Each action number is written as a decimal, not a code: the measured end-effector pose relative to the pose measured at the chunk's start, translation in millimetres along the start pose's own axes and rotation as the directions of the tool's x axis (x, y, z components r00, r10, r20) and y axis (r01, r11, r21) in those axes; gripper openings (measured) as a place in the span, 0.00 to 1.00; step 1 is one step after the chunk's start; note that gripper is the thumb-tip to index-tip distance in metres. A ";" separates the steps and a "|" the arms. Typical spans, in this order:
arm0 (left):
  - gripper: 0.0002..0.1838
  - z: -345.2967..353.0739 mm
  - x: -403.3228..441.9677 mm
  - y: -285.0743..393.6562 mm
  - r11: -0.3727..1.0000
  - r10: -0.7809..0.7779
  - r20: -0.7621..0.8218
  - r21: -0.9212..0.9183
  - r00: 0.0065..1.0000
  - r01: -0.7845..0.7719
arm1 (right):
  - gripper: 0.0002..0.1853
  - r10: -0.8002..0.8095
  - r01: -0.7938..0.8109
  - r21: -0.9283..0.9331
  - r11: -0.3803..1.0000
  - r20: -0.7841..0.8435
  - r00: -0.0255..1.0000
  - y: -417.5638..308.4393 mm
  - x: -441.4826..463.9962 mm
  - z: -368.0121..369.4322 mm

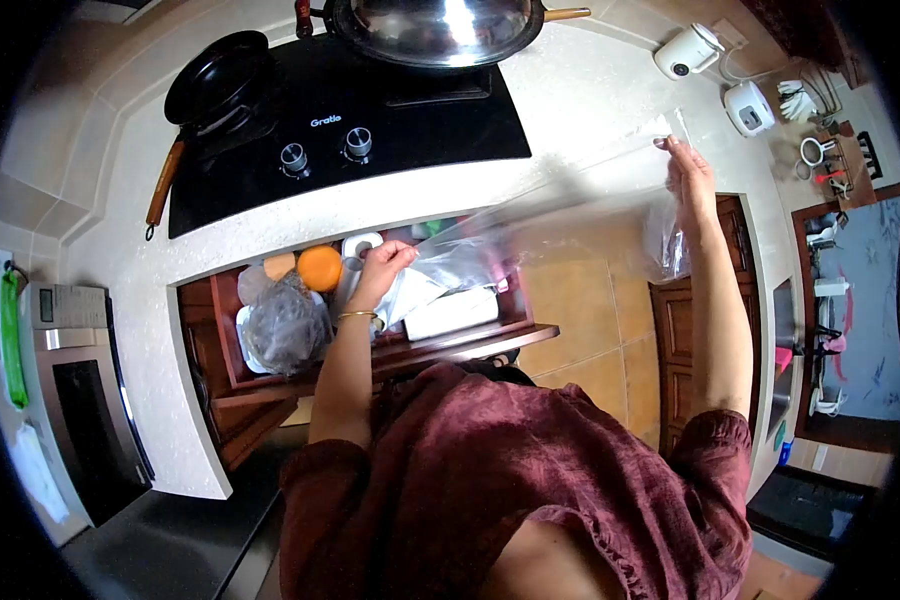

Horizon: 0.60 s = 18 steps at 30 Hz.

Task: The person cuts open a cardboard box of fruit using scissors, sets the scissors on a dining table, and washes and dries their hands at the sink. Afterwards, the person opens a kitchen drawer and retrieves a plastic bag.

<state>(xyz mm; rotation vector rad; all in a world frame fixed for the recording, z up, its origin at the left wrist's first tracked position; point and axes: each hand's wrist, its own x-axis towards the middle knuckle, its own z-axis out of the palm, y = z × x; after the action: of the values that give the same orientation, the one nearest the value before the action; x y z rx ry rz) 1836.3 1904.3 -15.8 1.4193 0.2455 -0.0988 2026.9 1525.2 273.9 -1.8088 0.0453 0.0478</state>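
Observation:
A long piece of clear plastic film (pixel 570 210) stretches between my two hands, partly smeared by motion. My left hand (pixel 388 268) pinches one end of it above the open drawer (pixel 545 335). Higher up and to the right, my right hand (pixel 690 180) grips the other end over the counter, and a loose crumpled part hangs below it. Whether the film is a bag or a sheet I cannot tell. Around my left hand in the drawer lie a white roll (pixel 362 243), an orange round object (pixel 320 268), a white box (pixel 452 314) and a grey bundled plastic bag (pixel 288 328).
Behind the drawer is a black gas hob (pixel 370 140) with a frying pan (pixel 220 80) and a lidded wok (pixel 440 30). A white kettle (pixel 688 52) and a small white appliance (pixel 748 108) stand back right. An oven-like appliance (pixel 85 400) is at left.

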 end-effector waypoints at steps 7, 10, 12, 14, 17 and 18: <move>0.07 11.6 1.2 -17.5 1.000 -0.003 -0.099 -0.003 0.995 0.003 | 0.11 0.150 -0.088 0.268 0.959 -0.220 0.964 54.9 36.0 -12.4; 0.07 10.0 5.3 -16.6 0.999 0.042 -0.117 -0.009 0.992 -0.043 | 0.15 0.205 -0.075 0.375 0.924 -0.318 0.926 67.8 41.7 -7.6; 0.07 11.8 9.8 -19.4 0.997 0.040 -0.136 -0.055 0.990 -0.048 | 0.16 0.280 -0.104 0.443 0.891 -0.353 0.893 70.5 41.0 -3.7; 0.08 17.6 14.3 -22.6 0.991 0.036 -0.148 -0.119 0.988 -0.054 | 0.16 0.237 -0.180 0.225 0.958 -0.259 0.936 61.5 35.8 -11.4; 0.10 27.1 12.3 -25.9 0.987 0.027 -0.077 -0.156 0.997 -0.038 | 0.17 0.126 -0.130 -0.007 0.992 -0.182 0.975 38.6 32.0 -11.3; 0.10 30.5 6.8 -24.3 0.994 0.026 0.006 -0.107 1.000 -0.026 | 0.17 0.103 -0.110 -0.036 0.993 -0.154 0.983 31.5 32.7 -12.0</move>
<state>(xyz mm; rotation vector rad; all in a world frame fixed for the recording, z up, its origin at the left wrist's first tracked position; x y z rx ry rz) 1841.1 1871.2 -36.7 1.3151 0.2232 -0.0683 2057.9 1506.0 244.4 -1.8502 0.2513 -0.0136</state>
